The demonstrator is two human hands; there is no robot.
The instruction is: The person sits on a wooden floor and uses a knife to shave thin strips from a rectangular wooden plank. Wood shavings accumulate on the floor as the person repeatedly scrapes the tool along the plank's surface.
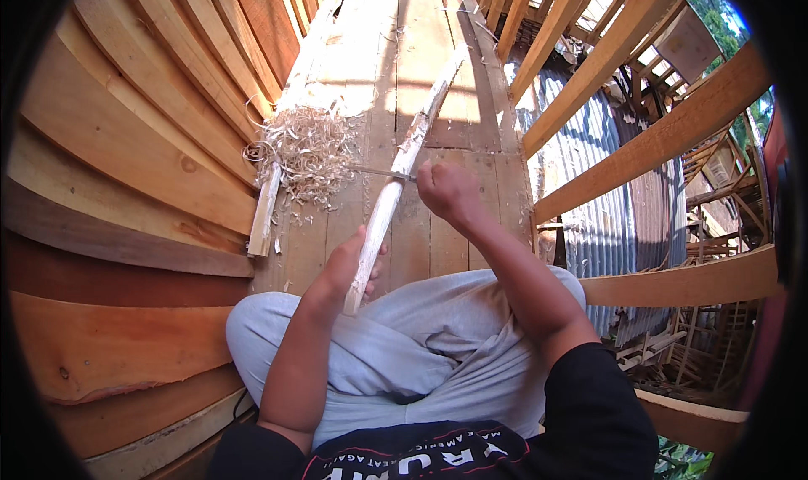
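A long, pale wooden stick (385,206), partly stripped of its bark, slants from my lap up and away to the right. My left hand (343,265) is closed round its near end, just above my crossed legs. In my right hand (449,191) is a knife (379,172), its handle hidden in my closed fingers. The blade lies across the stick near its middle and points left. Rougher brown bark patches show on the stick's far half, whose tip reaches over the floorboards.
A heap of curled wood shavings (311,147) lies on the plank floor (337,236) at left, beside a short split piece of wood (266,210). Plank walling (143,168) rises on the left. Wooden railing slats (648,173) stand at right, with corrugated metal sheets (619,219) below them.
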